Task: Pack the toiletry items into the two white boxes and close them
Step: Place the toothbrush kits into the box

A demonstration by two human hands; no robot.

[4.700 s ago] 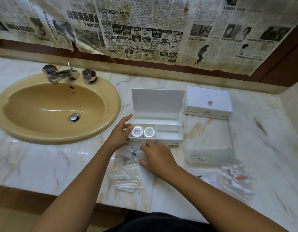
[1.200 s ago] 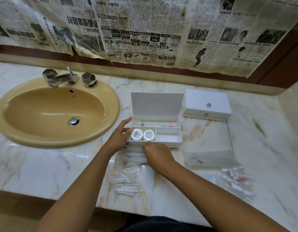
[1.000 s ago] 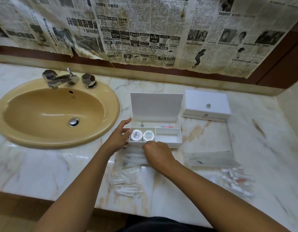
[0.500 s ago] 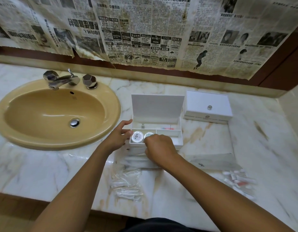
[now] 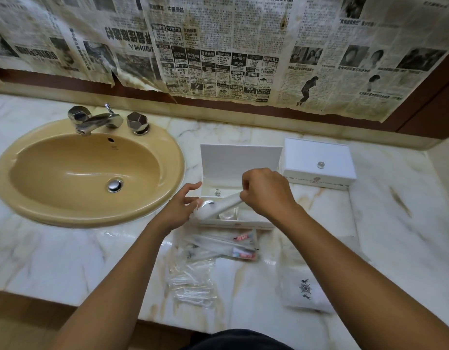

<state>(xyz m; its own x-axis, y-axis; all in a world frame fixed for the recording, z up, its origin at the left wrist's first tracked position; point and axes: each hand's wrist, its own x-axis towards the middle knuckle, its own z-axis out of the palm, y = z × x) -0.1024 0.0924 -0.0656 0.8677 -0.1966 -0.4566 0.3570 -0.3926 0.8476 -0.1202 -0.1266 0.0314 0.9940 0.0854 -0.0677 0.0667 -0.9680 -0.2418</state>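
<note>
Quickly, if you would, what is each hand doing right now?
Left hand: open, fingers relaxed beside the open box.
Right hand: pinching a white packet over that box.

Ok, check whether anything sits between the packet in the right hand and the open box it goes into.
Nothing visible blocks it. The right hand pinches the white packet directly over the open box, lid up. The left hand is beside the box's left edge. Which compartment lies beneath is hidden.
</note>
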